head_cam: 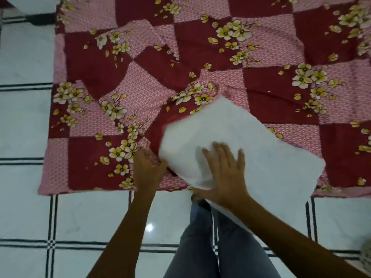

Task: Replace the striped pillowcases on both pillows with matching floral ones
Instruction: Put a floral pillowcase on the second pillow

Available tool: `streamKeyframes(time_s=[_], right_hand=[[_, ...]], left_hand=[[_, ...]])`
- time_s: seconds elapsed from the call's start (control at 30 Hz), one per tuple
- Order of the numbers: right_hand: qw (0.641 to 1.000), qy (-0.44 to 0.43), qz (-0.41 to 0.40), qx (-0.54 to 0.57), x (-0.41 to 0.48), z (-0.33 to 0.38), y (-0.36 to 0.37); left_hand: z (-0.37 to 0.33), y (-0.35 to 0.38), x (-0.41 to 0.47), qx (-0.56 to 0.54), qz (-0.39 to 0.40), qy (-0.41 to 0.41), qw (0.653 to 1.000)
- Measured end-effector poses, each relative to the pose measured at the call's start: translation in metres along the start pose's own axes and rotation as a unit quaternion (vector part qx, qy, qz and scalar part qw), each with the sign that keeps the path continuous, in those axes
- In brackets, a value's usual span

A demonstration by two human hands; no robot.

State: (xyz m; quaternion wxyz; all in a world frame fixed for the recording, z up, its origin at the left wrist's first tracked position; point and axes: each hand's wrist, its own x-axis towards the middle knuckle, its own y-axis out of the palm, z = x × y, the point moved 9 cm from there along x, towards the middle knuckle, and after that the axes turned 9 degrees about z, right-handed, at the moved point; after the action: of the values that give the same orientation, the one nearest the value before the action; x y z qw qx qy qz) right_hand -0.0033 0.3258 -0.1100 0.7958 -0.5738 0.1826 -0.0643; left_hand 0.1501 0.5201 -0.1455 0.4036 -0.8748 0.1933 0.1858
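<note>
A bare white pillow (236, 137) lies slanted on the near part of the bed, its near end hanging over the bed's edge. My right hand (222, 171) presses flat on it with fingers spread. A floral pillowcase (140, 101) in dark red and pink with yellow flowers lies on the bed to the left of the pillow, and the pillow's far left end sits at its opening. My left hand (148, 167) grips the pillowcase's edge right beside the pillow's left corner. No striped pillowcase is in view.
The bed is covered by a matching floral sheet (281, 47) of red and pink squares. White floor tiles (24, 121) with black lines surround it. My legs in grey trousers (210, 247) stand close to the bed's near edge.
</note>
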Motion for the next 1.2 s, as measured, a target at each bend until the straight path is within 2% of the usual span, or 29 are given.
streamKeyframes(time_s=[0.1, 0.2, 0.33, 0.4, 0.47, 0.53, 0.6, 0.63, 0.73, 0.8, 0.87, 0.93, 0.97, 1.0, 1.03, 1.07, 1.13, 1.2], right_hand=[[0.985, -0.021, 0.123, -0.119, -0.001, 0.023, 0.043], [0.979, 0.005, 0.165, -0.117, 0.023, 0.017, 0.046], [0.973, -0.046, 0.217, -0.063, 0.054, 0.021, 0.035], [0.98, -0.071, 0.187, -0.027, 0.065, 0.019, 0.018], [0.988, -0.078, 0.132, -0.011, 0.078, 0.014, -0.001], [0.993, -0.061, 0.096, 0.004, 0.098, 0.009, -0.014], [0.994, -0.037, 0.1, 0.017, 0.115, 0.004, -0.017], [0.992, -0.045, 0.115, 0.016, 0.12, 0.004, -0.012], [0.974, -0.178, 0.137, 0.033, 0.109, 0.017, 0.007], [0.97, -0.217, 0.068, 0.083, 0.094, 0.009, -0.008], [0.983, -0.128, -0.036, 0.125, 0.085, -0.035, -0.038], [0.979, 0.083, -0.088, 0.162, 0.074, -0.104, -0.058], [0.957, 0.198, -0.046, 0.207, 0.067, -0.138, -0.052], [0.918, 0.276, 0.029, 0.284, 0.061, -0.159, -0.036], [0.878, 0.287, 0.104, 0.368, 0.061, -0.166, -0.019], [0.849, 0.244, 0.162, 0.441, 0.066, -0.159, -0.008], [0.828, 0.153, 0.216, 0.494, 0.079, -0.146, -0.002], [0.817, 0.12, 0.224, 0.517, 0.086, -0.137, -0.001]], left_hand=[[0.04, 0.024, -0.004, -0.089, 0.07, -0.118, 0.986], [0.04, 0.031, 0.002, -0.118, 0.071, -0.115, 0.984], [0.005, 0.019, -0.012, -0.051, 0.047, -0.02, 0.997], [-0.012, 0.017, -0.022, -0.035, 0.061, 0.062, 0.996], [-0.032, 0.026, -0.04, -0.045, 0.122, 0.14, 0.982], [-0.058, 0.049, -0.068, -0.056, 0.221, 0.213, 0.95], [-0.066, 0.068, -0.084, -0.06, 0.263, 0.237, 0.933], [-0.055, 0.076, -0.08, -0.06, 0.266, 0.21, 0.939], [-0.015, 0.075, -0.053, -0.06, 0.256, 0.058, 0.963], [0.0, 0.061, -0.043, 0.001, 0.236, -0.018, 0.972], [-0.018, 0.039, -0.032, 0.115, 0.163, 0.0, 0.98], [-0.069, 0.021, -0.024, 0.139, 0.066, 0.095, 0.984], [-0.093, 0.024, -0.015, 0.135, 0.042, 0.128, 0.982], [-0.117, 0.03, -0.004, 0.131, 0.026, 0.159, 0.978], [-0.144, 0.04, 0.008, 0.135, 0.019, 0.188, 0.973], [-0.171, 0.053, 0.019, 0.154, 0.012, 0.22, 0.963], [-0.22, 0.083, 0.043, 0.249, -0.008, 0.275, 0.929], [-0.246, 0.115, 0.073, 0.358, 0.017, 0.279, 0.891]])
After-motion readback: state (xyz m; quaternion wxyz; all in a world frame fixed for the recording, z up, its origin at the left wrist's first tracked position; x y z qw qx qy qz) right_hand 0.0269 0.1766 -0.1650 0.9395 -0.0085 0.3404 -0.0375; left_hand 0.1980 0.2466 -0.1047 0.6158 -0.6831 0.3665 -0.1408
